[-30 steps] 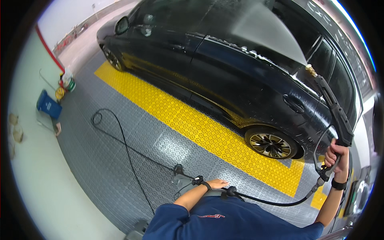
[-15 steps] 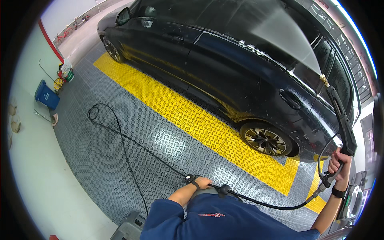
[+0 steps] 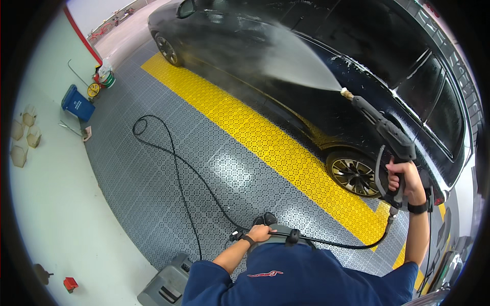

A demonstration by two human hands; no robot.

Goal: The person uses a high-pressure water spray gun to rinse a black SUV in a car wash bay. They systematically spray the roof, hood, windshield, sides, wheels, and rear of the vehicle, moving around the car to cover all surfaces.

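My right hand is wrapped round the grip of a black pressure washer gun, raised at the right. From its brass nozzle a wide fan of water sprays to the upper left, onto the side of a dark, wet car. The black hose runs from the foot of the gun across my waist. My left hand is closed round this hose in front of my body. Beyond it the hose trails over the floor in a loop.
The car's rear wheel stands beside a yellow strip in the grey grid floor. By the left wall are a blue bin and a yellow measuring wheel. A grey plastic case lies close behind my left side.
My right hand has swung the spray gun leftward and lower in view, so the spray now strikes the car's doors further forward. My left hand stays on the hose.
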